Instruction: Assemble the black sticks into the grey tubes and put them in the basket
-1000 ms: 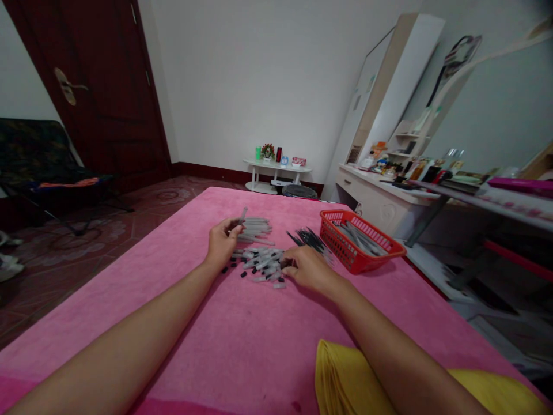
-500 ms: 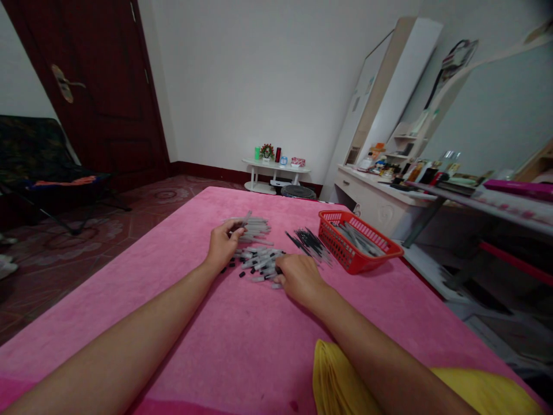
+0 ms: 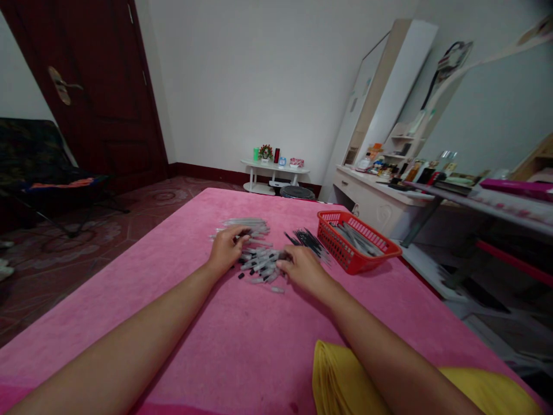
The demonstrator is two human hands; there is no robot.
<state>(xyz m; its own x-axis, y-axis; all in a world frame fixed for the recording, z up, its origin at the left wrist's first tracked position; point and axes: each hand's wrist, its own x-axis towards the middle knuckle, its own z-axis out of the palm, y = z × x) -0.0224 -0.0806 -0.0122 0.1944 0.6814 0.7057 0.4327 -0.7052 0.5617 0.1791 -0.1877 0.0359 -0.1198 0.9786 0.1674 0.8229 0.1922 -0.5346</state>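
Observation:
My left hand is over the left edge of a pile of clear pen caps, fingers curled and thumb near the index finger. What it grips, if anything, is hidden. Just beyond it lie clear pen barrels in a loose stack. On the pile's right side my right hand is closed, its fingertips among the caps; I cannot make out what is in them. Small black plugs lie near the caps. Thin black pen refills are spread behind my right hand.
A red plastic basket holding pens or pen parts stands to the right on the pink cloth-covered table. Yellow cloth lies under my right forearm. A dressing table with bottles is further right.
My left hand has come down and nearer from the barrels towards the caps; the barrel that stuck up at its fingers no longer shows. My right hand has shifted slightly, and a loose cap now lies in front.

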